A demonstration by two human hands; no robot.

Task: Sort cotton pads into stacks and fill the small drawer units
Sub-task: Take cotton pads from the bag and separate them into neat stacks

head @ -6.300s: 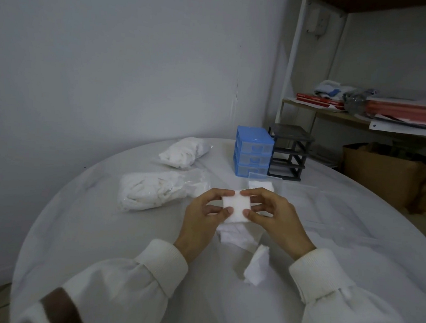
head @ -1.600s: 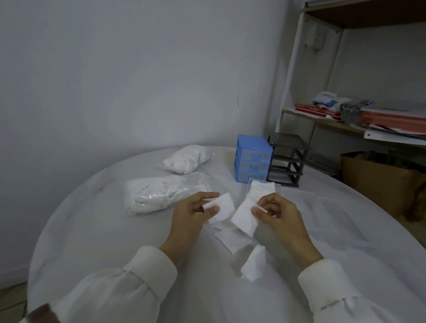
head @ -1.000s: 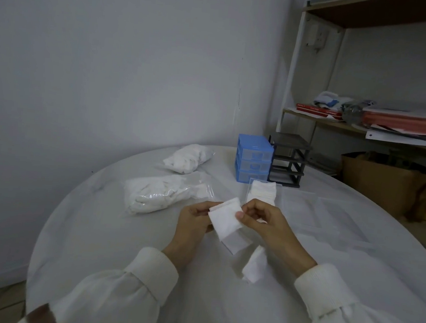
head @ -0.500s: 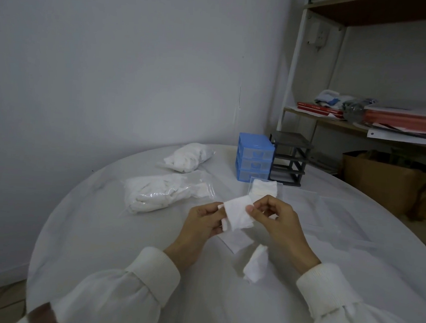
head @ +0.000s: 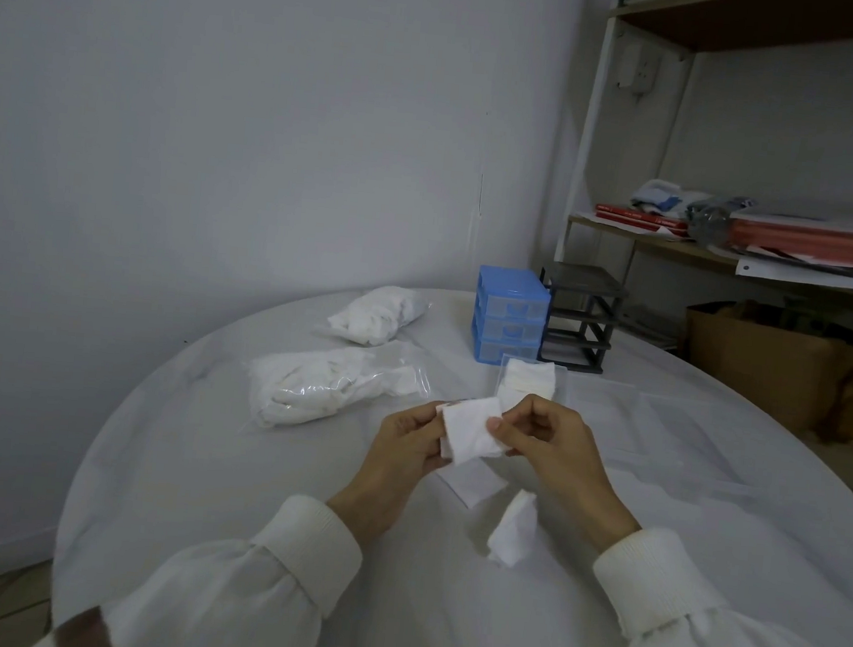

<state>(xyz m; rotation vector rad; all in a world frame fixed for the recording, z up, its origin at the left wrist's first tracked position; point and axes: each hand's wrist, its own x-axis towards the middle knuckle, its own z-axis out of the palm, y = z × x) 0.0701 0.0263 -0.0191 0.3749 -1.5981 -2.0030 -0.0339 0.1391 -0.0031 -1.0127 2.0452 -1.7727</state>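
Note:
Above the round white table, my left hand and my right hand both pinch a small stack of white square cotton pads. Under the hands a flat pad lies on the table, and a crumpled pad lies nearer to me. A clear drawer tray filled with stacked pads sits just beyond my hands. Behind it stand a blue three-drawer unit and a black drawer frame with no drawers in it.
Two clear plastic bags of cotton pads lie to the left, a large one and a smaller one further back. Clear drawer trays lie to the right. A shelf with papers and a cardboard box stand beyond the table.
My hands came together from holding separate pads; the pads are now gathered into one stack pinched by both hands.

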